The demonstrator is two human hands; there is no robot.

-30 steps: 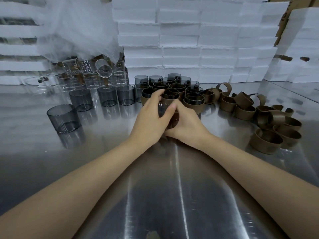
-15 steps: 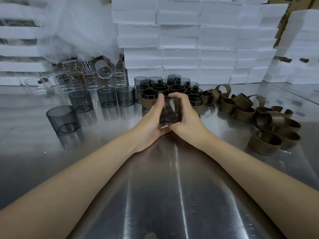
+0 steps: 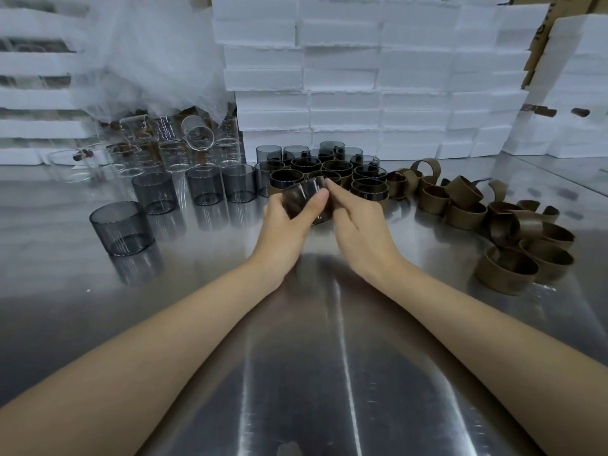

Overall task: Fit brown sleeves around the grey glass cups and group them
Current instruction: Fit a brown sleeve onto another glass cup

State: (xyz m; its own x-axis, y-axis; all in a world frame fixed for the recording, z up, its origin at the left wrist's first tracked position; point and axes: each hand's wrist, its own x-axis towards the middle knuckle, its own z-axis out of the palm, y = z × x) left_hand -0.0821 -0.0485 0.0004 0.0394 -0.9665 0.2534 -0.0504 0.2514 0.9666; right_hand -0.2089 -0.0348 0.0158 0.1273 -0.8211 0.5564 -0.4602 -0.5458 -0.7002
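A grey glass cup (image 3: 304, 195) with a brown sleeve around it is lifted and tilted above the steel table. My left hand (image 3: 289, 222) grips it from the left, thumb across its side. My right hand (image 3: 357, 222) holds it from the right with curled fingers. Just behind stands a cluster of sleeved cups (image 3: 332, 171). Bare grey cups (image 3: 204, 185) stand to the left, one nearer cup (image 3: 121, 228) apart from them. Loose brown sleeves (image 3: 506, 225) lie piled at the right.
Clear glass beakers (image 3: 171, 153) crowd the back left under a white mesh sheet (image 3: 148, 54). Stacked white foam boxes (image 3: 362, 77) wall off the back. The steel table (image 3: 312, 373) reflects my forearms.
Both hands have lifted the cup off the table and carried it forward toward the sleeved cluster, tilting it. My right fingers have shifted along its side.
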